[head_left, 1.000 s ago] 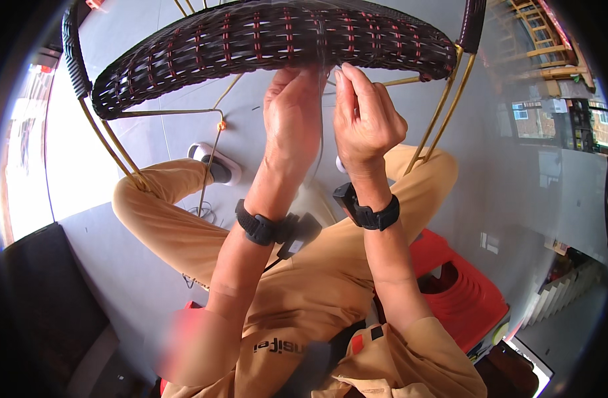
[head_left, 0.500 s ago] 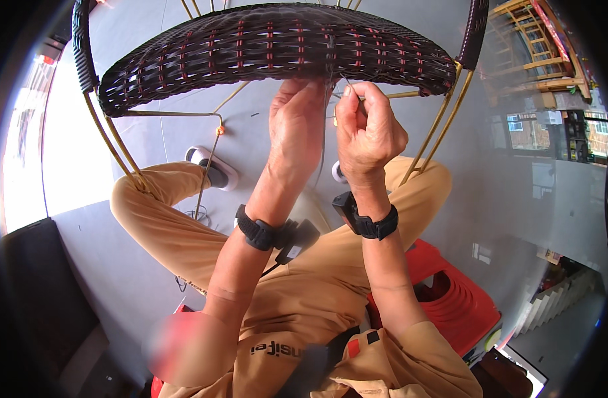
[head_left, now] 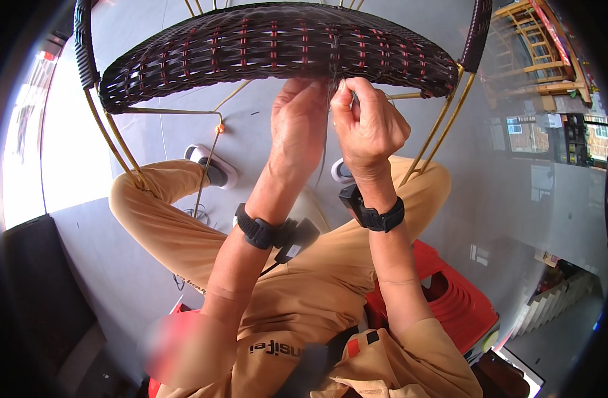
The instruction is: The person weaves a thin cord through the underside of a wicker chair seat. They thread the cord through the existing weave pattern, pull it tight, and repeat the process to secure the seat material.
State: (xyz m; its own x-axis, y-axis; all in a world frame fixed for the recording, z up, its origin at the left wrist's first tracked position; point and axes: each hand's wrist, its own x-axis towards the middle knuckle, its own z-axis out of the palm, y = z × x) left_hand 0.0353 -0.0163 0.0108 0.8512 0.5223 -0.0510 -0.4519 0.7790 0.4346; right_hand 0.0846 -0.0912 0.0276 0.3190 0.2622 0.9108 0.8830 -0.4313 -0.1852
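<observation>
A dark brown wicker panel with thin red strands spans the top of the view, fixed to a gold-coloured metal chair frame. My left hand is closed at the panel's lower edge, its fingertips partly hidden by the weave. Close beside it, my right hand pinches a thin dark strand at the same edge, with thumb and forefinger together and the other fingers curled. A loose dark strand hangs down between both hands. Its upper end is lost among the fingers and the weave.
The chair's gold legs stand either side of my knees, and a thin rod with an orange tie rises near my left foot. A red plastic stool is at my right side. Bamboo-like furniture stands at the far right.
My right hand has turned slightly and shifted a little right, its fingertips now nearer the weave's edge. The left hand has hardly moved. The wicker panel has shifted very slightly.
</observation>
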